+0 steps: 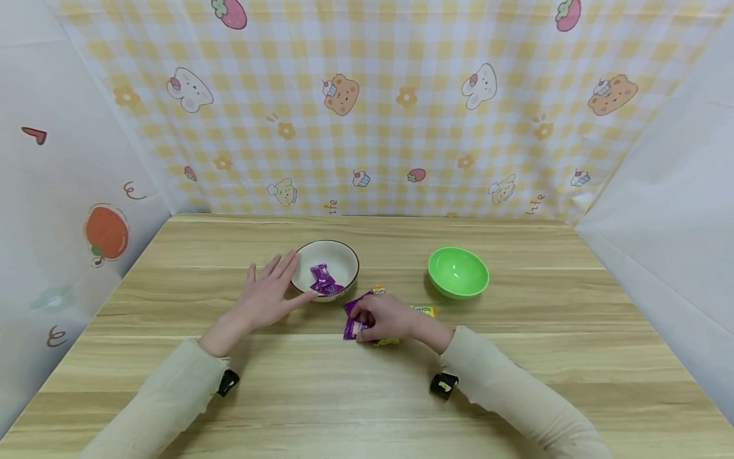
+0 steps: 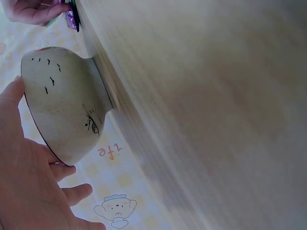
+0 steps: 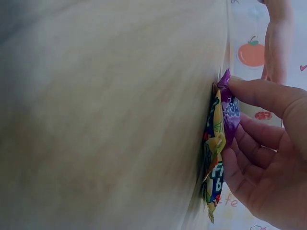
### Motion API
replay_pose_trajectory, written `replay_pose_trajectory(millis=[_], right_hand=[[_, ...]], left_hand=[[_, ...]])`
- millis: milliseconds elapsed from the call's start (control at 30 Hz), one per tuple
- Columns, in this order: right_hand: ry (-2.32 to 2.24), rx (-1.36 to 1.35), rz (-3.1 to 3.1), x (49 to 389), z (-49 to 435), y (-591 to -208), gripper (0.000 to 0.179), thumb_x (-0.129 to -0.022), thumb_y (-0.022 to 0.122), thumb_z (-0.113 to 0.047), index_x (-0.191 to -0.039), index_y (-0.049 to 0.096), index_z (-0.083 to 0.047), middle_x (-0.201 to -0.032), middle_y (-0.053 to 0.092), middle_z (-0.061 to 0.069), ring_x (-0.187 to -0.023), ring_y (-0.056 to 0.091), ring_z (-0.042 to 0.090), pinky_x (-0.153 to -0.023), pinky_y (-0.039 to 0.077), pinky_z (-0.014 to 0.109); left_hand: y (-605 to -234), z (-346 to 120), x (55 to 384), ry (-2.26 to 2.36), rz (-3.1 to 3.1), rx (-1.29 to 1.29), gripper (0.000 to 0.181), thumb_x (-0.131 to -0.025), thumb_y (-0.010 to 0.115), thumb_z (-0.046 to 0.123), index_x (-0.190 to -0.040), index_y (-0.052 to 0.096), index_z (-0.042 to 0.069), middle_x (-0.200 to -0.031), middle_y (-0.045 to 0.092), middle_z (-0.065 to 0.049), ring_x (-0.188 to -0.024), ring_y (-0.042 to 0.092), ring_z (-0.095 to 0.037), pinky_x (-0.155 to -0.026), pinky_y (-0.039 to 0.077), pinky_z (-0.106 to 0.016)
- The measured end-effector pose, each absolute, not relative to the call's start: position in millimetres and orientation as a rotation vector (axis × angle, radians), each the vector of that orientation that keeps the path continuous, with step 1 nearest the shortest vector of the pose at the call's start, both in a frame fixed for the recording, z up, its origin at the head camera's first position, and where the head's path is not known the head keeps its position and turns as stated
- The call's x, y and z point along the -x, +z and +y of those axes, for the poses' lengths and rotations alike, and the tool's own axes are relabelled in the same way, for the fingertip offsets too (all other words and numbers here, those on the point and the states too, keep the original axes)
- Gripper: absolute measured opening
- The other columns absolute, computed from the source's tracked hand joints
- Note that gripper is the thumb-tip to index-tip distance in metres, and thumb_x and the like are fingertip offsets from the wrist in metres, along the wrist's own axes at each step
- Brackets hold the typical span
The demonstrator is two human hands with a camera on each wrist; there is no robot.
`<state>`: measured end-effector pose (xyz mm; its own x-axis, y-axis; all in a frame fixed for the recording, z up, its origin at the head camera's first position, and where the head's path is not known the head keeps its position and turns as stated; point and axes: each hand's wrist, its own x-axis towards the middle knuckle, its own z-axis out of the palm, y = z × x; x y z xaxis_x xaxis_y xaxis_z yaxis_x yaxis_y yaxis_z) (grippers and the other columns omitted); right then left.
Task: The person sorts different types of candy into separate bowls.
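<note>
My left hand [image 1: 269,296] is spread beside a white bowl [image 1: 346,255] with a dark rim. Its thumb and index finger touch the rim, while the other fingers stretch out straight in the left wrist view. Purple-wrapped candies [image 1: 322,275] lie inside this bowl. To the right, my right hand [image 1: 387,317] pinches a purple candy [image 3: 230,112] between thumb and fingers, low over the table. Yellow candy packets [image 3: 214,158] lie directly against it on the tabletop. Another purple wrapper [image 1: 352,307] shows beside the fingertips; the hand partly covers this group.
A bright green bowl [image 1: 457,274] stands to the right, behind the right hand. One yellow packet [image 1: 424,310] lies just beyond the right wrist. A yellow checked curtain [image 1: 378,127] hangs along the back edge of the wooden table [image 1: 321,395].
</note>
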<state>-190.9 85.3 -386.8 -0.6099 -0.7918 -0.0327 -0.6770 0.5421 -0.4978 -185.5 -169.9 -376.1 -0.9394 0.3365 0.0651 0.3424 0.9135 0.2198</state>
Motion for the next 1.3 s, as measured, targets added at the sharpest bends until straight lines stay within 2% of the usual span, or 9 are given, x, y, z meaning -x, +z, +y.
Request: replay_pose_trajectory(millis=[133,400,1000,1300], right_hand=[[-0.602,1.275,2.528,189.0,85.5,-384.6,0.031,-0.072,0.072,-0.022,-0.096,0.063,-0.005,-0.082,0.051,-0.003,-0.072,0.047,0.010,-0.064,0.040,0.021],[-0.567,1.250,2.467,185.8,87.3,-382.8,0.030,-0.077,0.069,-0.020,-0.103,0.062,-0.006,-0.102,0.059,0.004,-0.091,0.052,0.012,-0.080,0.041,0.025],[-0.810,1.164,2.364,202.4,102.7,-375.6,0.027,-0.082,0.063,-0.020,-0.105,0.060,-0.006,-0.091,0.057,-0.004,-0.082,0.050,0.010,-0.074,0.041,0.025],[-1.071,0.902,2.185,213.0,114.4,-370.5,0.031,-0.084,0.061,-0.019,-0.109,0.056,-0.002,-0.089,0.058,0.000,-0.079,0.053,0.012,-0.070,0.044,0.026]], left_hand=[[-376.1,-170.1,185.7,-0.356,-3.050,0.538,0.090,-0.080,0.035,0.068,-0.141,0.014,0.004,-0.145,0.013,-0.012,-0.129,0.010,-0.033,-0.094,-0.002,-0.062],[-376.5,-170.1,185.5,-0.363,-3.044,0.532,0.091,-0.080,0.036,0.068,-0.141,0.015,0.004,-0.145,0.013,-0.011,-0.129,0.011,-0.034,-0.094,-0.002,-0.062],[-376.5,-170.4,186.2,-0.369,-3.062,0.529,0.091,-0.080,0.034,0.069,-0.142,0.012,0.006,-0.146,0.009,-0.009,-0.130,0.009,-0.033,-0.094,-0.005,-0.060],[-376.8,-170.3,186.7,-0.372,-3.058,0.532,0.091,-0.079,0.033,0.069,-0.141,0.013,0.006,-0.146,0.009,-0.008,-0.130,0.009,-0.033,-0.094,-0.005,-0.060]])
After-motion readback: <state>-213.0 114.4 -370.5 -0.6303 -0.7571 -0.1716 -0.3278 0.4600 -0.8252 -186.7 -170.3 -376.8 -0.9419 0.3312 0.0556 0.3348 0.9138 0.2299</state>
